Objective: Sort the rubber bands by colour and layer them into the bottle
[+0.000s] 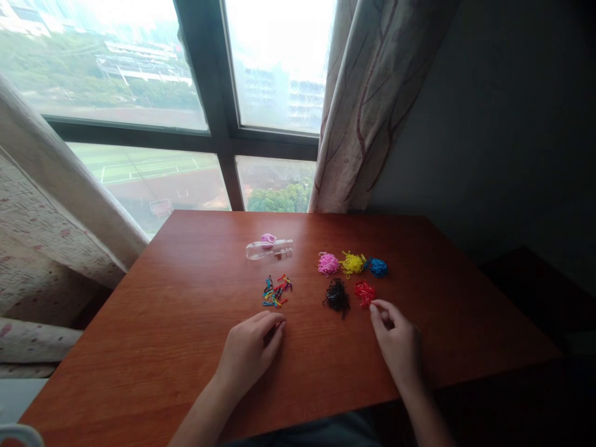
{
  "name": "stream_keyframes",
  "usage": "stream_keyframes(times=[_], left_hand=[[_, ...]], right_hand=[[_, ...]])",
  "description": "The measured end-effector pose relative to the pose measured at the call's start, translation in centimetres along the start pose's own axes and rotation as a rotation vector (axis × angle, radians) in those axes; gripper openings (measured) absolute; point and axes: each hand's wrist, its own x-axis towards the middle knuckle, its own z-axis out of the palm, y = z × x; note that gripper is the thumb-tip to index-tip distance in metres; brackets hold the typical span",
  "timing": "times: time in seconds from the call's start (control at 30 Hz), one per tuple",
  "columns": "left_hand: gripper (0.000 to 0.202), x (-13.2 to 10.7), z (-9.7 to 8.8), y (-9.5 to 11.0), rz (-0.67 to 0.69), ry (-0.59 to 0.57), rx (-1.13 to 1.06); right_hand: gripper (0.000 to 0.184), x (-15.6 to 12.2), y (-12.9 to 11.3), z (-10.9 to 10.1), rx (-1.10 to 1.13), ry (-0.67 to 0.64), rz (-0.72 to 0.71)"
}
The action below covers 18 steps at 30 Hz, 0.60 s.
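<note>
My left hand (254,347) rests low over the table with thumb and fingertips brought together; anything between them is too small to make out. Just beyond it lies a loose pile of mixed-colour rubber bands (275,292). At the near edge of a pile of red rubber bands (364,293), my right hand (398,338) pinches with thumb and index finger at a red band. Left of the red pile is a heap of black rubber bands (336,296). Behind these sit pink bands (328,264), yellow bands (352,263) and blue bands (377,267) in a row.
A clear plastic bottle (261,251) lies on its side farther back, with a pink object (267,239) at it. The brown wooden table (186,298) reaches to a window (274,74) flanked by curtains (367,93). Part of a white curved object (21,433) shows at bottom left.
</note>
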Motion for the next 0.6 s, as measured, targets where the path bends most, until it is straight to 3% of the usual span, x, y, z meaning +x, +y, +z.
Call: stream_keyframes(times=[0.27, 0.43, 0.6], left_hand=[[0.017, 0.0, 0.0, 0.0, 0.004, 0.017, 0.006], [0.018, 0.0, 0.1, -0.1, 0.001, 0.009, 0.005], [0.019, 0.0, 0.1, 0.0, 0.007, 0.012, 0.013]], right_hand=[[0.036, 3.0, 1.4, 0.8, -0.061, 0.002, 0.01], [0.035, 2.4, 0.6, 0.8, -0.036, 0.05, -0.003], [0.031, 0.5, -1.9, 1.3, 0.077, 0.076, -0.08]])
